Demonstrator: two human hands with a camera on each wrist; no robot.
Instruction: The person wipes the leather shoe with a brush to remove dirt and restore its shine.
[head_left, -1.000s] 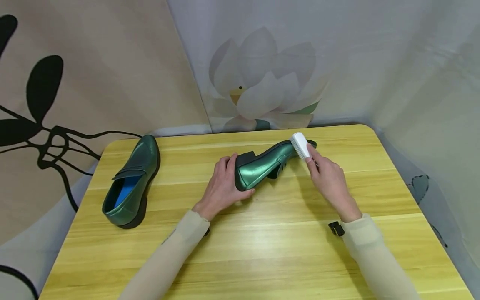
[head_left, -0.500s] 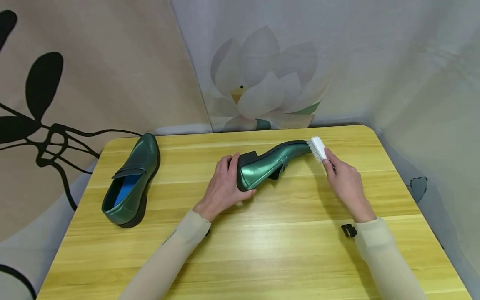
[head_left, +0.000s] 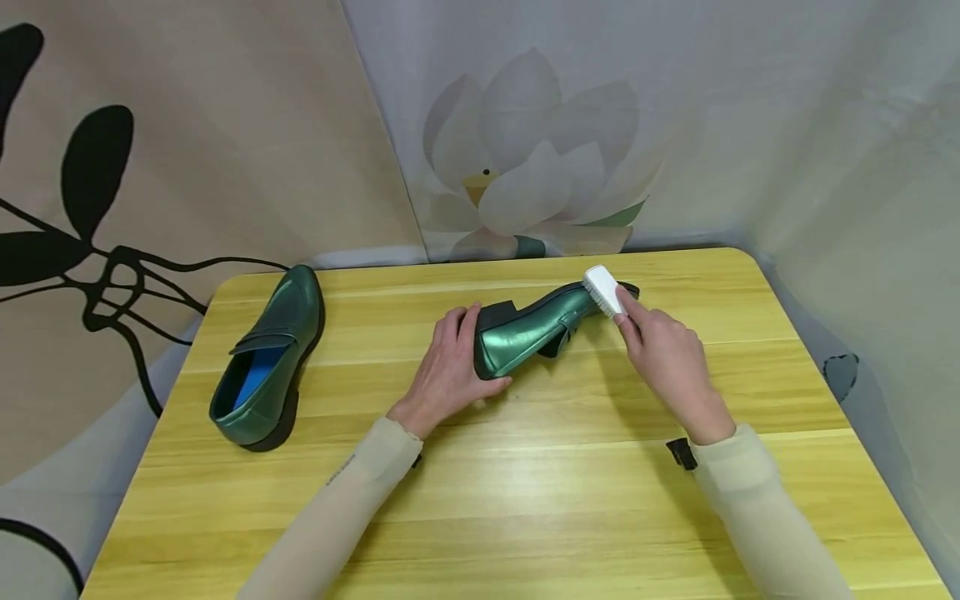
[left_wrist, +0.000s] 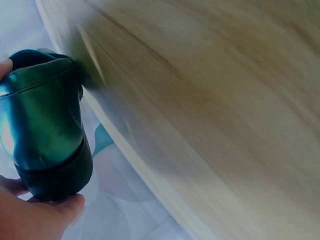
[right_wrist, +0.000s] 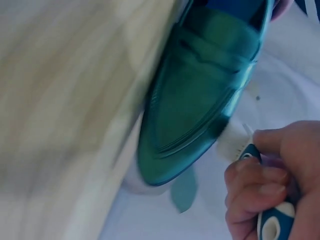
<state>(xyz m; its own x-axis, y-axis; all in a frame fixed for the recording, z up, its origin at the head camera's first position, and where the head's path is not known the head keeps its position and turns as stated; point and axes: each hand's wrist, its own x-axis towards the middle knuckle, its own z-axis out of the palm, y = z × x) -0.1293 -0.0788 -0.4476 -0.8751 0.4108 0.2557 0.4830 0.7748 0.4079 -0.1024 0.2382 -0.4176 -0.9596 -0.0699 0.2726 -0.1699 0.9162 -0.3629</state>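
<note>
A shiny green loafer (head_left: 525, 333) is held on its side above the wooden table, its black sole turned up and away. My left hand (head_left: 450, 367) grips it round the heel, fingers on the heel block and thumb on the back, as the left wrist view also shows on the heel (left_wrist: 47, 120). In my right hand (head_left: 671, 362) is a white-headed brush (head_left: 604, 292), its bristles at the loafer's side near the toe. The right wrist view shows the fingers curled round the brush's blue and white handle (right_wrist: 277, 222).
The matching green loafer (head_left: 266, 362), with a blue insole, stands upright at the left of the wooden table (head_left: 525, 517). Behind the table hangs a pale cloth (head_left: 712, 150) printed with a flower and dark leaves. The table's back edge lies just beyond the held shoe.
The brush moved right to the tip of the toe half a second ago, then came back left along the shoe. The left hand and the held loafer have stayed nearly still.
</note>
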